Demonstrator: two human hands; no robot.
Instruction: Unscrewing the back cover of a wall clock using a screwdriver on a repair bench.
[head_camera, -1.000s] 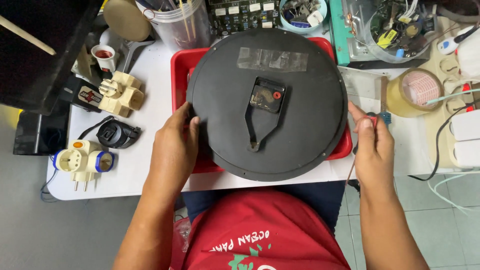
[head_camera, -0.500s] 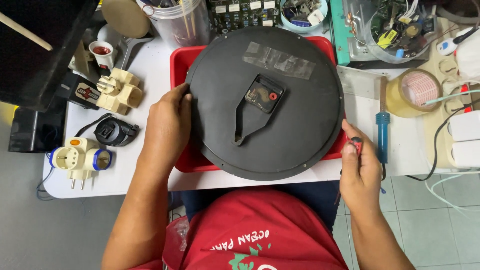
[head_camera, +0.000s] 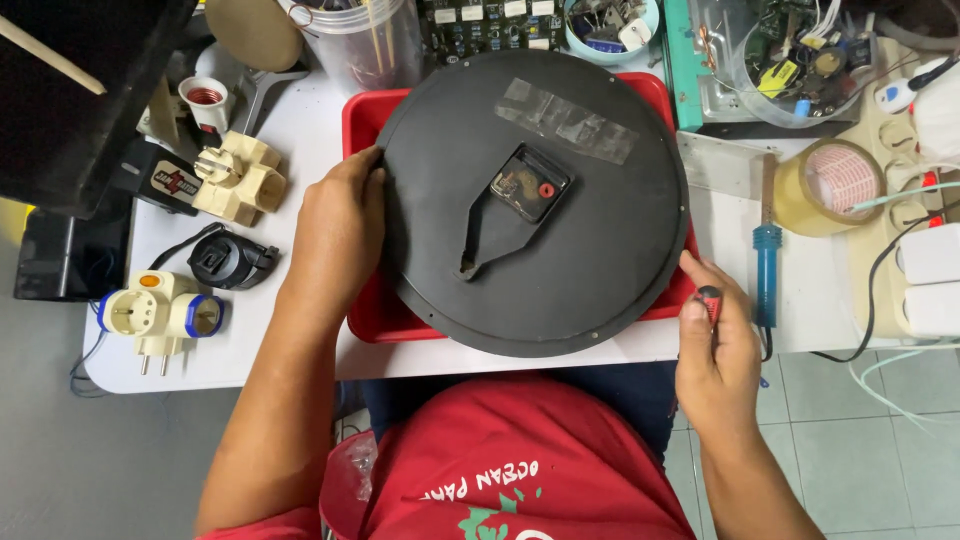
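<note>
Right now your matte black round clock back (head_camera: 590, 230), taped near the top, lies face down on the red plastic tray (head_camera: 365, 130). Your left hand (head_camera: 335, 235) curls over its left rim; your right hand (head_camera: 715, 350) pinches a small red-and-black screwdriver (head_camera: 708, 302) at its lower right edge. A blue soldering iron (head_camera: 766, 262) lies just beside.

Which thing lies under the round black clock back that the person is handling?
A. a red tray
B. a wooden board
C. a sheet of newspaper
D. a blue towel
A: the clock back rests on a red tray, whose rim shows beside the left hand and near the right hand.
</note>
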